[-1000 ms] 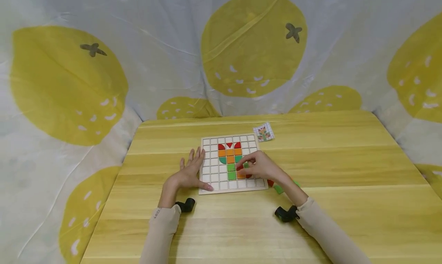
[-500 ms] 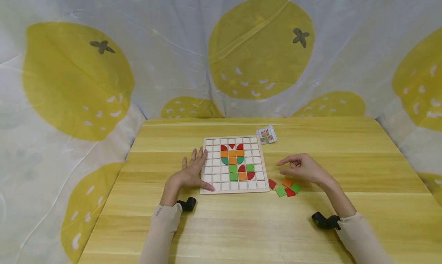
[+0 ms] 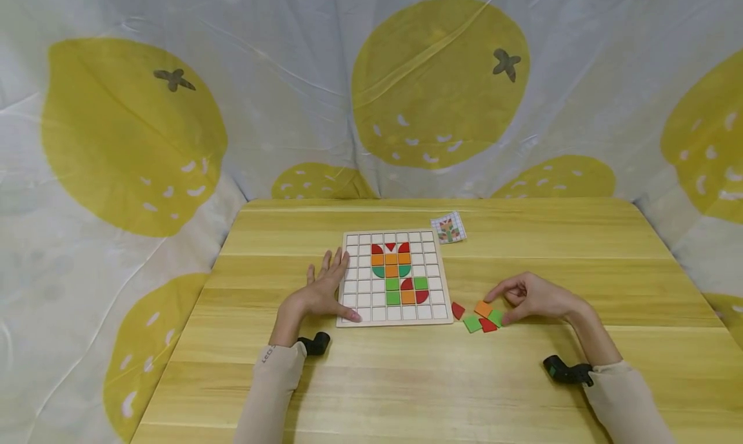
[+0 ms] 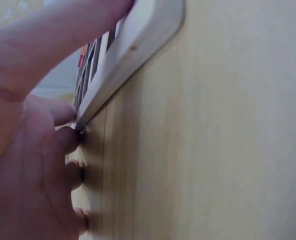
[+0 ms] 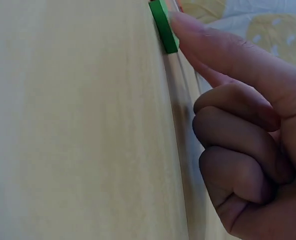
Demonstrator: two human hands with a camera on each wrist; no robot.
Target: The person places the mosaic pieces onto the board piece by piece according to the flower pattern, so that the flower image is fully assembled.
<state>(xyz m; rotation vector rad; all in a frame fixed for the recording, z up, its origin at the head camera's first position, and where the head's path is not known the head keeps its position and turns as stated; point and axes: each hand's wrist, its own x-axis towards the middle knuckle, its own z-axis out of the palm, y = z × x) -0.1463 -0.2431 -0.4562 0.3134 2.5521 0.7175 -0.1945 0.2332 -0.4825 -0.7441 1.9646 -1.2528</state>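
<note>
Flat green square tile [image 3: 496, 317], thumb-touched

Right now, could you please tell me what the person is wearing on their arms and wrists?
Both arms wear long beige sleeves down to the wrists. The left sleeve has small dark lettering near its cuff. A small black camera is strapped at each wrist: one by the left hand, one by the right hand. The hands are bare.

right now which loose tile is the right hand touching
The green tile at the right end of the cluster; the right hand has its thumb against it, while the others lie apart, nearer the board.
</note>
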